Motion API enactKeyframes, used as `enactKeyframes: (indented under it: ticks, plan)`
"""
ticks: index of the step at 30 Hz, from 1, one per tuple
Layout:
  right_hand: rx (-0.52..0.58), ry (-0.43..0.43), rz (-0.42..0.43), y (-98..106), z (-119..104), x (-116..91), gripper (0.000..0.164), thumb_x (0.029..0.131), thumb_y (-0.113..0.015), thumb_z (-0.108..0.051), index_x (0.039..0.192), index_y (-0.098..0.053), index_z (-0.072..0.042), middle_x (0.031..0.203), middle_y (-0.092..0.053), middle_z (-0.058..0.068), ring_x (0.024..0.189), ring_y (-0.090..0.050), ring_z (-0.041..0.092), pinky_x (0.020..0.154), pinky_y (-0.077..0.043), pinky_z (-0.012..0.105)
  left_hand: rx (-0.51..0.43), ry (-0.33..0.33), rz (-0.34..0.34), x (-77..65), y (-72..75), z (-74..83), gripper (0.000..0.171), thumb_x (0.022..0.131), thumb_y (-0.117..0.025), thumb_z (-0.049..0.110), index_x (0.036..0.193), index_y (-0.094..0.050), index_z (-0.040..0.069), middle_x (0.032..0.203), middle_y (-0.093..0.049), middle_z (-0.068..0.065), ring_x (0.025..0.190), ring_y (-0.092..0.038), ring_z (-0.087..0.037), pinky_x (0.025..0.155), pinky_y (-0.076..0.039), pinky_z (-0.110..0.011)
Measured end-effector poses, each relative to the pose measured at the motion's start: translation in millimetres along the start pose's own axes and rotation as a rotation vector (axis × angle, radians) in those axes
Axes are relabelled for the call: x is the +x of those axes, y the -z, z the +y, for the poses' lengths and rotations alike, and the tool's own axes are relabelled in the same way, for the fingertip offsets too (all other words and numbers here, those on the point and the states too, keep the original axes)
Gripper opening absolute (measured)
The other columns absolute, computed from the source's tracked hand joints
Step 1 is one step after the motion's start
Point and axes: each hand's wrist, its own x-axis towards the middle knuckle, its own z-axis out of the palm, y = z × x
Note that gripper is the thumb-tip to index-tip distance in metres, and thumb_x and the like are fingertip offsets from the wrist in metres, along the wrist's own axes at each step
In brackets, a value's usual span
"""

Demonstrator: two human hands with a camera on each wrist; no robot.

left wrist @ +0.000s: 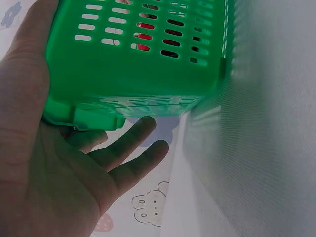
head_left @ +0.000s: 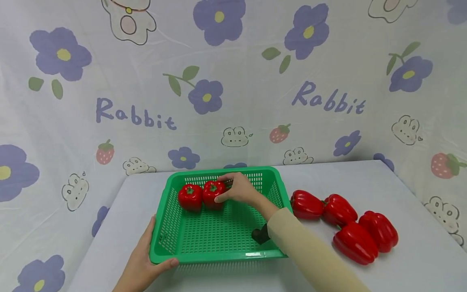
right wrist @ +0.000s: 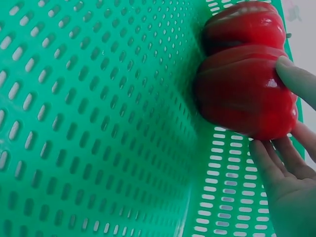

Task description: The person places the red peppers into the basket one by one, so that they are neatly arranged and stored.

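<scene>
In the head view a green plastic basket (head_left: 219, 256) sits on the table. Inside it, toward the back left, two red bell peppers stand side by side with stems up: a left one (head_left: 190, 198) and a second one (head_left: 211, 194). My right hand (head_left: 240, 190) holds the second pepper (right wrist: 242, 94), thumb on one side and fingertips on the other, as the right wrist view shows. At the basket's front left corner, my left hand (head_left: 140, 259) grips the rim, thumb along the front. The left wrist view shows its lower fingers (left wrist: 140, 160) stretched out beside the basket wall (left wrist: 133, 74).
Several more red bell peppers lie on the white table right of the basket, among them one against its side (head_left: 306, 205) and one nearest the front (head_left: 355, 243). A dark wrist device (head_left: 260, 234) shows under the right sleeve (head_left: 310, 247). A printed cloth (head_left: 233, 109) hangs behind.
</scene>
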Motion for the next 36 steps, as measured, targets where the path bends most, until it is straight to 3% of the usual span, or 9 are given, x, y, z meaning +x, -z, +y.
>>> enactKeyframes:
  ticks: [6, 22, 26, 36]
  plan:
    - [0.005, 0.011, -0.002, 0.4, -0.7, -0.1, 0.059, 0.072, -0.089, -0.015, 0.126, -0.066, -0.006, 0.118, -0.065, 0.007, 0.106, -0.06, 0.025, 0.078, -0.054, 0.032, -0.003, 0.03, -0.009, 1.2, 0.2, 0.4, 0.121, 0.077, -0.085, 0.039, 0.159, 0.001, 0.015, 0.161, -0.015, -0.013, 0.139, -0.026, -0.036, 0.103, -0.034, -0.06]
    - [0.0, 0.012, 0.005, 0.3, -0.8, 0.6, 0.06, 0.073, -0.089, -0.018, 0.126, -0.066, -0.007, 0.117, -0.065, 0.005, 0.105, -0.06, 0.024, 0.079, -0.054, 0.032, -0.001, 0.029, -0.02, 3.4, 2.1, 0.0, 0.121, 0.077, -0.084, 0.039, 0.159, 0.002, 0.015, 0.161, -0.015, -0.014, 0.14, -0.026, -0.037, 0.103, -0.033, -0.061]
    - [-0.011, 0.01, 0.001, -0.3, -1.3, 0.2, 0.061, 0.073, -0.089, -0.018, 0.127, -0.065, -0.006, 0.118, -0.064, 0.005, 0.105, -0.06, 0.024, 0.08, -0.053, 0.031, -0.001, 0.061, -0.042, 2.7, 4.4, 5.0, 0.121, 0.078, -0.083, 0.041, 0.159, 0.003, 0.013, 0.161, -0.013, -0.016, 0.14, -0.024, -0.038, 0.104, -0.032, -0.061]
    - [-0.207, -0.008, -0.071, 6.3, -14.6, -7.9, 0.08, 0.07, -0.091, -0.021, 0.138, -0.055, -0.002, 0.134, -0.058, 0.01, 0.118, -0.056, 0.026, 0.095, -0.048, 0.038, 0.011, 0.081, -0.05, 3.3, 5.3, 8.9, 0.121, 0.079, -0.082, 0.042, 0.158, 0.004, 0.013, 0.161, -0.012, -0.016, 0.141, -0.023, -0.039, 0.104, -0.031, -0.061]
